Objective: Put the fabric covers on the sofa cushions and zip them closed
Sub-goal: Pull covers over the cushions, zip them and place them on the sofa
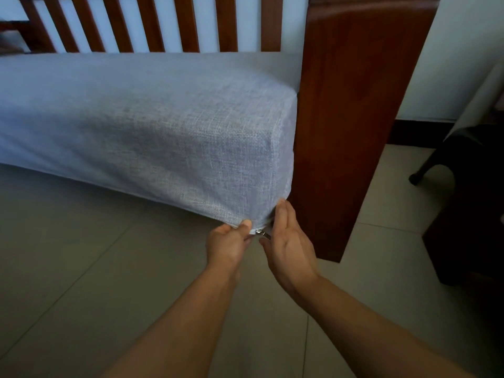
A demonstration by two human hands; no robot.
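Left hand (227, 242) pinches the fabric cover (152, 126) hem beside the zipper pull (260, 232); right hand (290, 241) flat, fingers straight, against the cushion's lower front corner at the wooden sofa arm (354, 118). Soft, light cloth likely slackens; best held taut near the pull.

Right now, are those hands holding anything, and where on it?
The left hand pinches the grey cushion cover at its lower corner hem, beside the zipper pull. The right hand is open, holding nothing.
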